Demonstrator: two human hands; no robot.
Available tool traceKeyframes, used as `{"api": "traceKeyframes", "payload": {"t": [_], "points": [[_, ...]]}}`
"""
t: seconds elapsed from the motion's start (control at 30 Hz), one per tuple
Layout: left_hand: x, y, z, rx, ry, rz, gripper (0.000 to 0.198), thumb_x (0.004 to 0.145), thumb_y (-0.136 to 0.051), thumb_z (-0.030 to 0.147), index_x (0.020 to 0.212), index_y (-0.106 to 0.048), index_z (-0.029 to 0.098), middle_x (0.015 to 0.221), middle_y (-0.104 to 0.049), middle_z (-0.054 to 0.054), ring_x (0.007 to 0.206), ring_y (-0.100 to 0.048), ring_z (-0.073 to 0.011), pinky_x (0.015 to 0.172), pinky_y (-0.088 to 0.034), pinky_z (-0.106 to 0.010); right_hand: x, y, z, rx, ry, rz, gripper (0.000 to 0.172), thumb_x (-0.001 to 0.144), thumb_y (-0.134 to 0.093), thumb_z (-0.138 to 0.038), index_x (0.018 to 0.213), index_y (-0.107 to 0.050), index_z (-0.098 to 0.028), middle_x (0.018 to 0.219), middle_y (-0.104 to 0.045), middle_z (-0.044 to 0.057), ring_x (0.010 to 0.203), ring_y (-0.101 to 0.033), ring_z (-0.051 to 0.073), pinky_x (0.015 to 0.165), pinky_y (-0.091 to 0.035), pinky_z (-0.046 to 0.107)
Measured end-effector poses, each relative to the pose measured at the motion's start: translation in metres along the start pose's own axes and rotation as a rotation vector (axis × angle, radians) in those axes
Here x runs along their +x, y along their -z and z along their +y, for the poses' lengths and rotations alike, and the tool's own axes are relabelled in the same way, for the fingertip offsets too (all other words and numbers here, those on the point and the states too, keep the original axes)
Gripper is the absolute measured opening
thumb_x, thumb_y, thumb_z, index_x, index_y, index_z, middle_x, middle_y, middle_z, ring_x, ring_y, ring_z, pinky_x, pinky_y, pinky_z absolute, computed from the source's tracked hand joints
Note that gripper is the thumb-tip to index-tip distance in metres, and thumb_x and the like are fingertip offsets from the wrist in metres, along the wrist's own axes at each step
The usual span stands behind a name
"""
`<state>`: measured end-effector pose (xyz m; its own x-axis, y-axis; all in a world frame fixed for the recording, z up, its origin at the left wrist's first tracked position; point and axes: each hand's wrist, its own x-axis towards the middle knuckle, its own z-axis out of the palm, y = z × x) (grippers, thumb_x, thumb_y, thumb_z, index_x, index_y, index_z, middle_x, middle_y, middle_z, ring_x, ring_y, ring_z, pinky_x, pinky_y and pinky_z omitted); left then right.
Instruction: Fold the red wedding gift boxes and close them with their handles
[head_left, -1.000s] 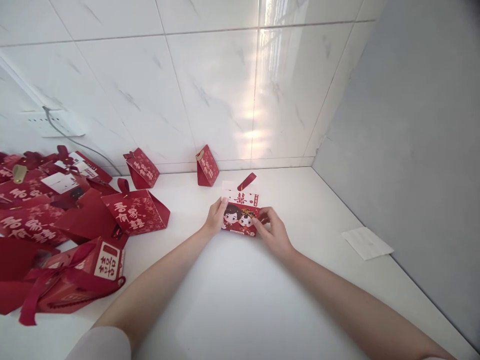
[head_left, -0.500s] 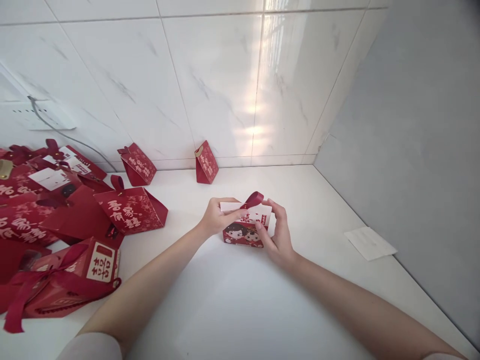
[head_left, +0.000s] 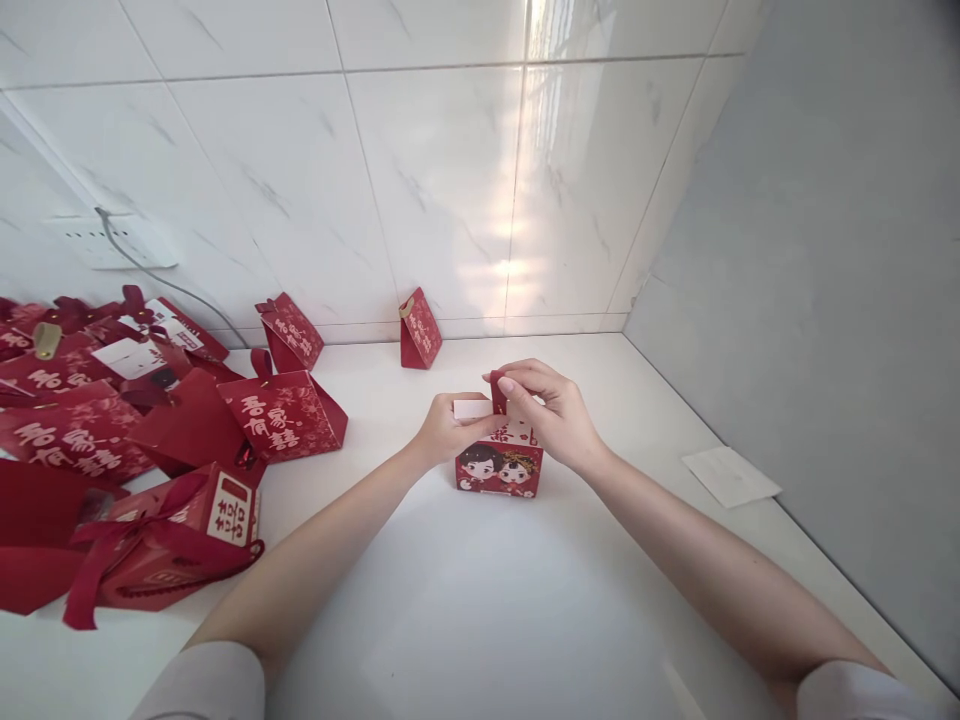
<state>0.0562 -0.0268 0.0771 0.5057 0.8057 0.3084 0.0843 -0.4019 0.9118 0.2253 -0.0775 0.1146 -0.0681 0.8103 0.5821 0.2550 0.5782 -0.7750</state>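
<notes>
A small red and white gift box (head_left: 499, 472) with two cartoon faces on its front stands upright on the white table in front of me. My left hand (head_left: 450, 430) grips its white top from the left, thumb across the front. Above the top, my right hand (head_left: 555, 410) pinches a dark red ribbon loop (head_left: 498, 392) between thumb and fingers. Part of the box's upper panel is hidden behind both hands.
Several red gift boxes (head_left: 285, 415) crowd the left side, one tied with a ribbon bow (head_left: 139, 530). Two small red boxes stand near the tiled wall, one a triangular box (head_left: 421, 330). A white paper (head_left: 731, 476) lies at right. A grey cable (head_left: 161, 280) hangs from a wall socket.
My right hand has left the box's right side and moved up onto the ribbon loop, which now stands upright. The left hand stays on the top. The view has shifted slightly.
</notes>
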Motion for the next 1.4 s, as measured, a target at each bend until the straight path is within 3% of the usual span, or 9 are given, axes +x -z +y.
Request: {"api": "traceKeyframes", "payload": {"t": [0.23,0.33,0.47,0.7,0.87,0.97,1.2,1.4], "points": [[0.001,-0.001,0.000,-0.082,0.021,0.020,0.028,0.070,-0.078,0.036,0.081,-0.068,0.012,0.074,-0.066,-0.004,0.067,-0.059,-0.0146,0.061,-0.048,-0.026,-0.007,-0.001,0.019,0.067,-0.030,-0.050,0.032,0.097,-0.047,-0.042,0.116,-0.067,-0.027,0.117,-0.065,0.006,0.109,-0.061,0.021,0.098,-0.048,0.038],[0.000,-0.002,0.003,-0.057,0.044,0.043,0.027,0.067,-0.080,0.035,0.072,-0.066,0.012,0.065,-0.061,-0.001,0.060,-0.054,-0.0116,0.055,-0.044,-0.024,-0.009,0.001,0.019,0.101,-0.077,-0.097,0.034,0.096,-0.048,-0.040,0.124,-0.062,-0.027,0.121,-0.063,0.006,0.108,-0.062,0.020,0.095,-0.051,0.037],[-0.001,-0.004,0.006,0.000,0.036,0.051,0.035,0.068,-0.080,0.035,0.057,-0.055,0.013,0.053,-0.047,0.003,0.051,-0.041,-0.0074,0.046,-0.031,-0.022,-0.011,0.003,0.016,0.154,-0.133,-0.108,0.034,0.093,-0.053,-0.036,0.124,-0.062,-0.025,0.126,-0.062,0.006,0.104,-0.064,0.019,0.090,-0.054,0.034],[-0.001,-0.003,0.006,0.007,-0.004,-0.001,0.038,0.075,-0.074,0.036,0.055,-0.050,0.014,0.052,-0.041,0.003,0.051,-0.040,-0.0078,0.046,-0.034,-0.023,-0.009,0.003,0.014,0.143,-0.147,-0.096,0.034,0.092,-0.054,-0.034,0.124,-0.062,-0.024,0.119,-0.066,0.005,0.100,-0.064,0.018,0.090,-0.054,0.034],[0.000,-0.003,0.008,-0.087,0.048,-0.028,0.027,0.075,-0.074,0.038,0.070,-0.065,0.013,0.068,-0.060,-0.003,0.067,-0.058,-0.0152,0.065,-0.054,-0.029,-0.009,0.006,0.013,0.095,-0.136,-0.118,0.033,0.093,-0.053,-0.032,0.124,-0.062,-0.023,0.111,-0.067,0.005,0.097,-0.062,0.018,0.086,-0.055,0.033],[0.000,-0.003,0.010,-0.106,0.047,-0.015,0.028,0.075,-0.074,0.038,0.084,-0.071,0.013,0.082,-0.068,-0.006,0.080,-0.064,-0.0195,0.078,-0.057,-0.033,-0.008,0.010,0.014,0.026,-0.112,-0.129,0.034,0.093,-0.052,-0.031,0.124,-0.061,-0.023,0.103,-0.065,0.006,0.093,-0.060,0.017,0.081,-0.055,0.032],[0.002,0.000,0.013,0.049,-0.041,-0.035,0.023,0.079,-0.070,0.036,0.080,-0.070,0.013,0.080,-0.069,-0.005,0.075,-0.062,-0.0164,0.070,-0.050,-0.025,-0.005,0.019,0.015,0.025,-0.071,-0.245,0.037,0.093,-0.052,-0.029,0.130,-0.057,-0.025,0.098,-0.062,0.005,0.089,-0.058,0.017,0.076,-0.056,0.031],[0.001,-0.001,0.015,0.045,-0.033,-0.058,0.020,0.079,-0.070,0.033,0.074,-0.066,0.013,0.069,-0.061,-0.001,0.065,-0.055,-0.0123,0.061,-0.044,-0.022,-0.007,0.017,0.019,-0.004,-0.038,-0.209,0.035,0.092,-0.053,-0.028,0.126,-0.058,-0.021,0.096,-0.063,0.005,0.090,-0.059,0.018,0.075,-0.057,0.030]]}}
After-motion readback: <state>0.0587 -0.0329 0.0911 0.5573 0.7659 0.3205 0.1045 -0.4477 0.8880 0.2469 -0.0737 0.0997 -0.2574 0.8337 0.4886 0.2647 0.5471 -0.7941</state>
